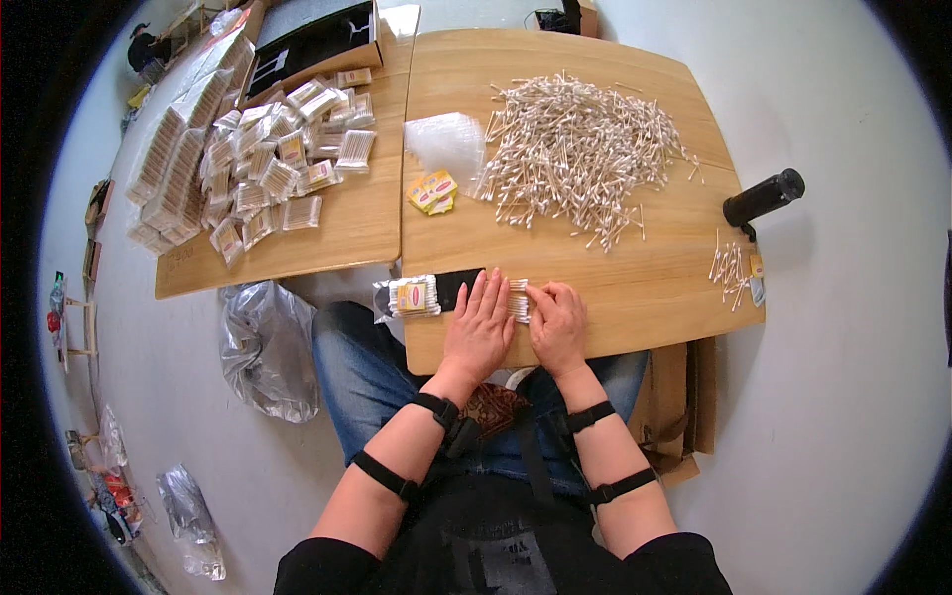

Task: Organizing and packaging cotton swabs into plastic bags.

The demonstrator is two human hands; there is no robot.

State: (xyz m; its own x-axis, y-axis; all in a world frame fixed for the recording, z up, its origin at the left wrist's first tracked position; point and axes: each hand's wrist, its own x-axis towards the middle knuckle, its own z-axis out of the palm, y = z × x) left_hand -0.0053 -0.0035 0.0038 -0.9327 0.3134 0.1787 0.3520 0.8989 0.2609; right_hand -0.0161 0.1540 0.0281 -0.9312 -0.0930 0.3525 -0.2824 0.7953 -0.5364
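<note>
Two bare hands flank a short row of cotton swabs (520, 305) near the edge of a wooden surface (650, 288).

The left hand (478, 325) lies flat, its fingers (483, 292) straight and nearly together, partly over a black strip (454, 286); the right hand (559, 322) has its fingers curled at the row's right side, whether pinching any swab one cannot tell. Left of the left fingers sits a clear packet (413, 297) with a yellow label; beyond them lie yellow cards (431, 191), and beyond the right fingers, a large swab heap (585, 149).
</note>
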